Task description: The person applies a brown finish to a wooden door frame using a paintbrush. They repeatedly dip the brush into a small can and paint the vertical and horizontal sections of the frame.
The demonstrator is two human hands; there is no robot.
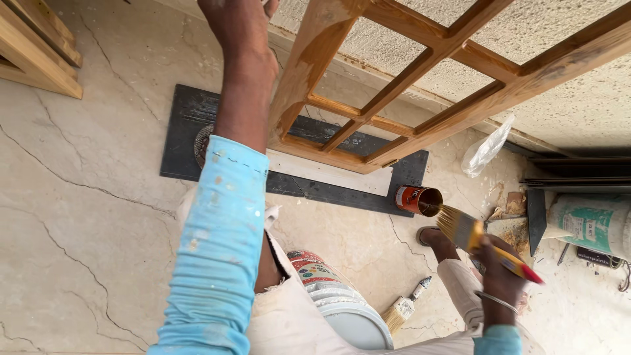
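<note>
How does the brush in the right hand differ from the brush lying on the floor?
The red-and-yellow-handled brush is held in the right hand, bristles at the orange tin; the dark-handled brush lies untouched on the stone floor. The held one looks broader. Both have pale bristles.

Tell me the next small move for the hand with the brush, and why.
Probably lift the brush from the small tin to the wooden window frame. The right hand holds it with the bristles at the tin's open mouth, while the left hand steadies the frame, whose wood looks partly glossy, partly pale.
</note>
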